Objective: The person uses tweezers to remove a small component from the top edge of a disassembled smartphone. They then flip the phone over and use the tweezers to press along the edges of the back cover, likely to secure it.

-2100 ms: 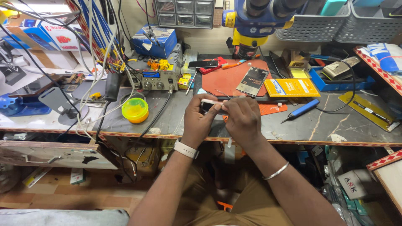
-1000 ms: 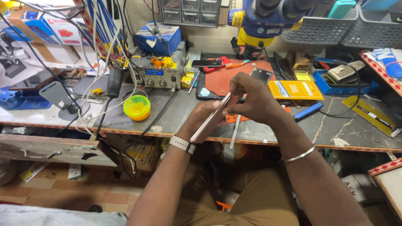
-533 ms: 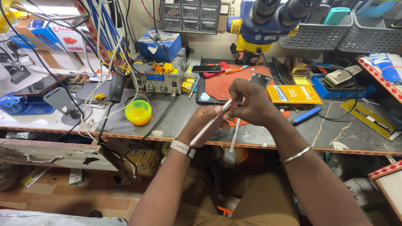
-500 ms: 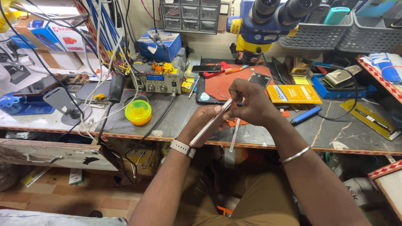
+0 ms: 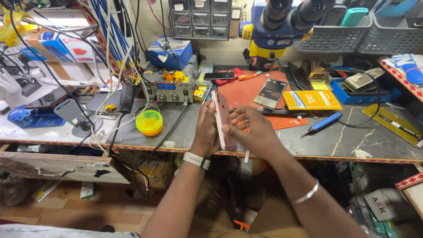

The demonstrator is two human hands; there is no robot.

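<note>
Since the earlier frame the phone [image 5: 223, 119] has swung from a slant to stand on edge at frame centre, clamped between the left hand [image 5: 207, 128] and right hand [image 5: 252, 131], both closed on it for inspection; turning it next needs a firm hold.

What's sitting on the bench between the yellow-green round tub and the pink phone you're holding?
In the head view, between the round tub and the pink phone lie only a black cable and bare grey benchtop; the left hand backs the phone.
</note>
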